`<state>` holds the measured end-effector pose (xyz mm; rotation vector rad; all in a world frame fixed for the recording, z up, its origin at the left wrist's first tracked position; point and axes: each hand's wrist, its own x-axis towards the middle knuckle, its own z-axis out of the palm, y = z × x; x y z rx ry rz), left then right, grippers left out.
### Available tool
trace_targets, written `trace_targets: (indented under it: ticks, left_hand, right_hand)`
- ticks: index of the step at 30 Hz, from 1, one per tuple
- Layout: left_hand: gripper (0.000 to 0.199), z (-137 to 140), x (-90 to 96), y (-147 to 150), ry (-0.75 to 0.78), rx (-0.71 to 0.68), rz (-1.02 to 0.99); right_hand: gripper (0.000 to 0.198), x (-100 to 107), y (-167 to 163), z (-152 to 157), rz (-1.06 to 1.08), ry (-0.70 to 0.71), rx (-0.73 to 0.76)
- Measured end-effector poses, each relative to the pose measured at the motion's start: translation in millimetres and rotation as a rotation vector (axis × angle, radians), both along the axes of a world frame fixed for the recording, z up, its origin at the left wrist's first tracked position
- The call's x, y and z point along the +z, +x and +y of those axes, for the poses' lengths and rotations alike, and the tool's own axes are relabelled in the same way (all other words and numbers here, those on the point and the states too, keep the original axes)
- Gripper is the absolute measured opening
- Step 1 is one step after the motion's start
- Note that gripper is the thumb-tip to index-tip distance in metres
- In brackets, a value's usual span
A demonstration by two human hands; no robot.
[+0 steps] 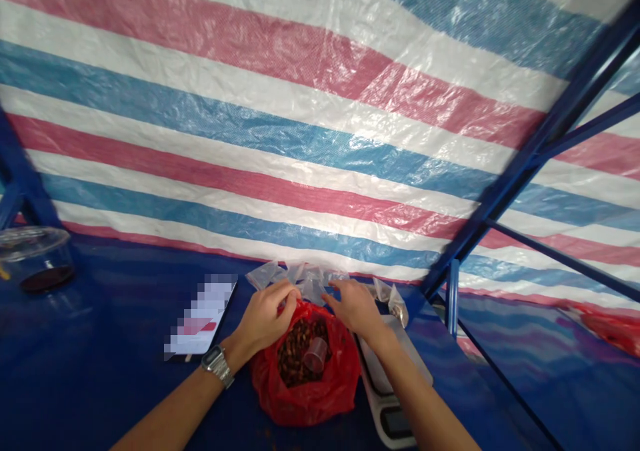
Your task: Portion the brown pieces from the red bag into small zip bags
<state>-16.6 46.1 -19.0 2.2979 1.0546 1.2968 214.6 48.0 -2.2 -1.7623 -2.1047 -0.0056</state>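
Observation:
A red plastic bag (320,401) stands wide at the mouth on the blue surface, filled with small brown pieces (295,351) whose kind I cannot make out. On top of them lies a small clear plastic cup (316,354). My left hand (270,314), with a watch at the wrist, is closed in a pinch above the bag's far left rim; what its fingertips hold is hidden. My right hand (356,306) is over the far right rim, thumb and fingers apart. Clear plastic bags (313,283) lie just beyond both hands.
Under my right forearm sits a digital scale (383,384). A phone (203,318) lies left of the red bag. Farther left is a clear round container (37,258) with something dark inside. More small clear bags (397,304) rest behind the scale. Blue metal bars (505,184) and striped sheeting (300,138) bound the surface.

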Motion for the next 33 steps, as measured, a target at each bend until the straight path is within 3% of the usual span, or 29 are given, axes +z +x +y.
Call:
trace_targets:
  ticks: [3, 8, 12, 17, 21, 24, 27, 31, 33]
  left_hand:
    - [0.031, 0, 2.4, -1, 0.012, 0.012, -0.021]
    - [0.032, -2, 7.1, 3, -0.041, -0.006, -0.128]
    - [0.029, -4, 6.3, 11, -0.125, -0.037, -0.179]
    - [0.029, -1, 0.1, 18, -0.321, -0.141, -0.308]
    - [0.043, 1, 2.0, 19, -0.525, -0.319, -0.499]
    - [0.044, 1, 5.2, 18, -0.617, -0.360, -0.554]
    - [0.042, 1, 5.8, 16, -0.660, -0.324, -0.580]
    - [0.035, 3, 4.5, 15, -0.623, -0.375, -0.596]
    - [0.032, 2, 4.8, 15, -0.603, -0.414, -0.589]
  right_hand:
    - [0.015, 0, -10, 12, -0.014, -0.017, -0.034]
    - [0.021, 10, 20, -3, 0.070, 0.017, -0.063]
    - [0.021, 18, 21, -24, 0.410, 0.128, 0.104]
    - [0.017, 21, -8, -37, 0.632, 0.027, 0.292]
    - [0.014, 18, -16, -41, 0.618, -0.077, 0.347]
    - [0.011, 14, -16, -42, 0.570, -0.071, 0.371]
    - [0.006, 13, -18, -43, 0.522, 0.034, 0.334]
    - [0.027, 17, -21, -46, 0.433, 0.227, 0.286]
    - [0.027, 19, -22, -47, 0.362, 0.256, 0.315]
